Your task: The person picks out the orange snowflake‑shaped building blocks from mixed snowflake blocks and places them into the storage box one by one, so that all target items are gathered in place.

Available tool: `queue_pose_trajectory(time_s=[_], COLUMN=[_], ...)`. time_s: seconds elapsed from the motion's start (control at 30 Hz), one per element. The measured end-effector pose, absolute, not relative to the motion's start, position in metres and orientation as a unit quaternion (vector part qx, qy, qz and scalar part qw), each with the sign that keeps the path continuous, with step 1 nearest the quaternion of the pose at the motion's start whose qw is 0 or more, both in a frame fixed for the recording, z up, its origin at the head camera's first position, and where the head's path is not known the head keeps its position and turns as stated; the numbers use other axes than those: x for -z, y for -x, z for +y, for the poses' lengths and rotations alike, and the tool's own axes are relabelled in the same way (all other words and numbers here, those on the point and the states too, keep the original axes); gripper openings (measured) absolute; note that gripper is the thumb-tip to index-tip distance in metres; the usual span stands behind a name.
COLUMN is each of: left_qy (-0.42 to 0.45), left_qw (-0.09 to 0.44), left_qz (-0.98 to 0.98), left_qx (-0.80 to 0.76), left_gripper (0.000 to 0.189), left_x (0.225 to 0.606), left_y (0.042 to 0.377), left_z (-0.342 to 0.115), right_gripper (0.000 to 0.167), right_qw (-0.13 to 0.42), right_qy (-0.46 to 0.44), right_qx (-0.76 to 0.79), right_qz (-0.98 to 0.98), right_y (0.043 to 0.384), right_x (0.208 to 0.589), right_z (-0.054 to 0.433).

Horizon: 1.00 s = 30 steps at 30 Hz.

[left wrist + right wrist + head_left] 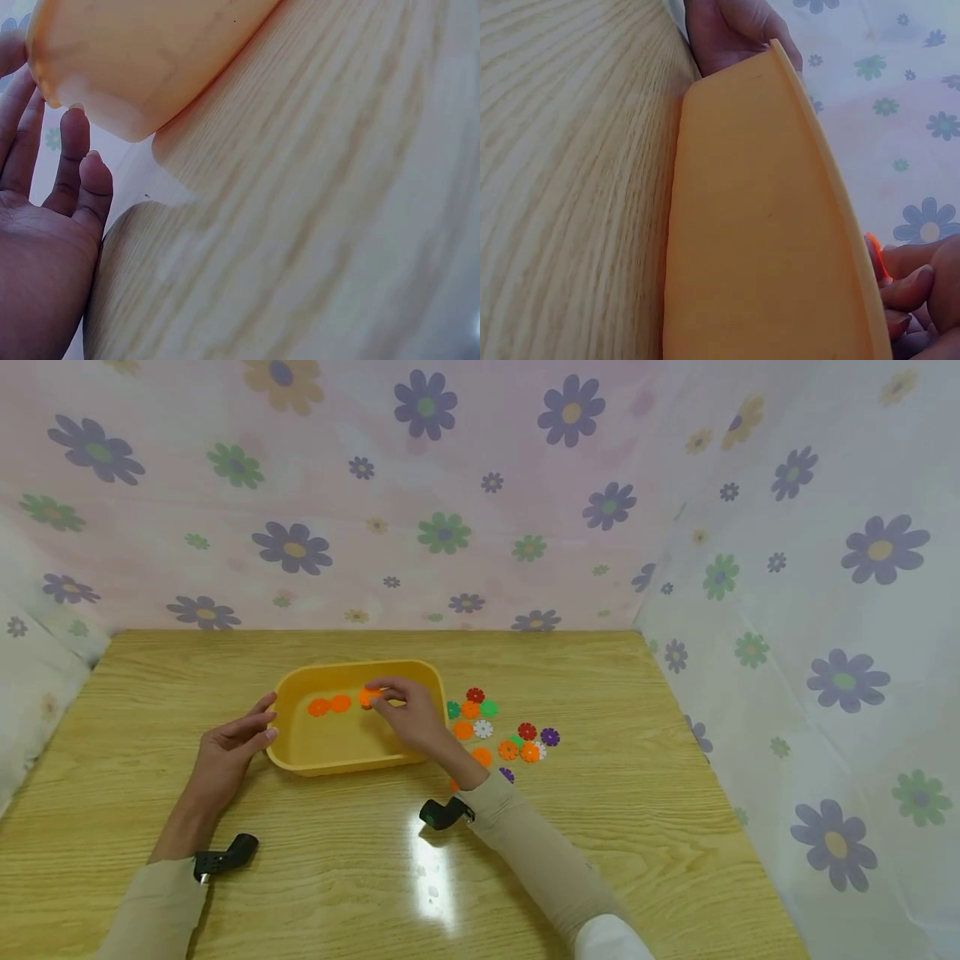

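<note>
- Two beige sleeves point(536, 860) rise into our view from the bottom of the frame, one at lower left and one right of centre, each with a black wrist camera point(227, 856) at the cuff.
- We see the left hand point(228, 747) at centre-left, reaching up and rightward, its fingers loosely straight and a little spread, tips against the left end of the yellow basin point(352, 767); how firmly they press, we cannot tell.
- From the left wrist, we see two of its fingers standing apart from the basin wall, tips upward.
- Our right hand point(415, 717) comes in over the basin's lower right corner, wrist slanting up and leftward, thumb and forefinger pinching an orange disc point(367, 697) above the basin floor.
- From the right wrist, we see the pinched disc edge-on (a thin orange sliver) beyond the rim at lower right.
- Left of the pinch, we find two orange pieces point(318, 707) lying side by side in the basin.
- Just right of the basin, we have a scatter of notched discs point(528, 752) in orange, red, green, white and purple on the wooden table point(322, 877).
</note>
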<state>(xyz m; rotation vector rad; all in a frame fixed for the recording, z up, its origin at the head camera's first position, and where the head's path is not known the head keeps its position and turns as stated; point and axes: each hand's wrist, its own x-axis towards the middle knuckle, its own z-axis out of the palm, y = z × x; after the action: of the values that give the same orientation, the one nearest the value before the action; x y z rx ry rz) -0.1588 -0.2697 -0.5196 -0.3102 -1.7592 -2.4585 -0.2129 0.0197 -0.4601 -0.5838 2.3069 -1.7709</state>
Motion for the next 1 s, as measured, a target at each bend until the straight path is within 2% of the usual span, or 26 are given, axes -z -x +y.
queue_pose_trajectory(time_s=[0.5, 1.0], left_qy=[0.097, 0.093], left_qw=[0.046, 0.043], left_qz=[-0.578, -0.590], left_qx=[0.809, 0.801], left_gripper=[0.030, 0.029], left_x=[0.520, 0.517], left_y=[0.158, 0.156], left_z=[-0.268, -0.270], right_gripper=[0.023, 0.021], right_qw=[0.189, 0.221], right_qy=[0.184, 0.145], right_qx=[0.462, 0.495], right_qz=[0.847, 0.828], right_y=[0.235, 0.247], right_x=[0.469, 0.473], right_z=[0.005, -0.008])
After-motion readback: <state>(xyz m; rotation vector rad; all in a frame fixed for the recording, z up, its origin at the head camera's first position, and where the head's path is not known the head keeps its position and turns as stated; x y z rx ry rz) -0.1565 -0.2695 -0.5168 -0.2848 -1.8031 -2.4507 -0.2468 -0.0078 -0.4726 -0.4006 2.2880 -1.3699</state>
